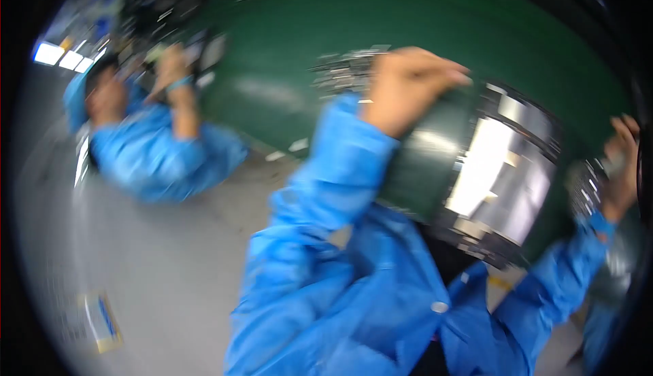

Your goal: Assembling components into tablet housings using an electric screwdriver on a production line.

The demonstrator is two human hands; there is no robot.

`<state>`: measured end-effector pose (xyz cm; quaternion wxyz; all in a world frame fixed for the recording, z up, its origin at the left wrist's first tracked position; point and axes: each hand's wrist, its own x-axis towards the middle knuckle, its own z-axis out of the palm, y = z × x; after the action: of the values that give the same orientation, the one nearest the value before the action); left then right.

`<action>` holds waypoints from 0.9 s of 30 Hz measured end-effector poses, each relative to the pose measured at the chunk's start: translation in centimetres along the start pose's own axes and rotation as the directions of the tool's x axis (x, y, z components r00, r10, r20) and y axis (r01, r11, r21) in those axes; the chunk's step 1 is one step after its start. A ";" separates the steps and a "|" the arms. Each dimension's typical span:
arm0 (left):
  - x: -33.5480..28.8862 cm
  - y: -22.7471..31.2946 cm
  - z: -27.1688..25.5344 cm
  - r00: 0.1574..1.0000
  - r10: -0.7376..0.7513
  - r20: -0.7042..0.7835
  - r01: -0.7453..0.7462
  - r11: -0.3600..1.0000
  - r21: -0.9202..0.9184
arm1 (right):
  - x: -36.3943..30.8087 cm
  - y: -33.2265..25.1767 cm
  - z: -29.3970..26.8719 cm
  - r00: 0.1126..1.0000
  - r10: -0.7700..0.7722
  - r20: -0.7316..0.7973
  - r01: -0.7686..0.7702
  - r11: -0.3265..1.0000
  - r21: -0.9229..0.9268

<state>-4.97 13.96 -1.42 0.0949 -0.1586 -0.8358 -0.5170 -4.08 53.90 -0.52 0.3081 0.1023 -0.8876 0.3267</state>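
Lying on the green desk [272, 43] between the person's two hands, a dark-edged panel [522, 202] shows a bright, glossy face, with its long sides slanting down toward the wearer's body and a few small pale pieces [486, 198] spread over it. To its left and above, the left hand [411, 87] is bent at the wrist, thumb and fingertips drawn together and pointing toward the panel's upper end; blur makes it impossible to tell whether anything thin is pinched there. Just behind that hand, on its left, sits a heap of narrow silvery strips [340, 70], and whether the hand touches it cannot be told. On the far right, near the rim of the view, the right hand [622, 172] has its fingers curled, beside a glinting, smeared bundle [586, 187] of unclear kind; whether it grips that bundle is also impossible to tell. Both forearms are in blue sleeves [340, 168], and a white button [440, 306] fastens the blue coat [367, 287] between them. Near the desk's front edge, farther left, lie two pale scraps [287, 151]. Beyond them a co-worker [153, 148] in blue clothing and cap has a hand [173, 63] raised near the desk. Lower down, a yellow, white and blue box-like item [102, 321] rests on the grey floor [177, 267].
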 end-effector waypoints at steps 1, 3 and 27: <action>1.6 -0.9 0.2 0.999 -0.047 0.021 0.046 0.999 0.007 | 0.9 -1.9 1.2 0.979 -0.192 -0.062 0.185 0.977 -0.102; 4.4 -2.4 0.4 0.982 -0.117 0.150 0.124 0.991 -0.039 | 1.3 -2.7 1.1 0.977 0.189 -0.096 -0.128 0.887 0.444; 7.0 -1.5 3.7 0.910 -0.022 0.414 -0.005 0.998 0.064 | 1.9 -2.9 -3.0 0.782 0.502 -0.368 -0.192 0.757 0.624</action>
<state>-12.02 17.80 -2.08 -0.0817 -0.2579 -0.8537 -0.4450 -3.00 53.64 3.99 0.4214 -0.0777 -0.6402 0.6377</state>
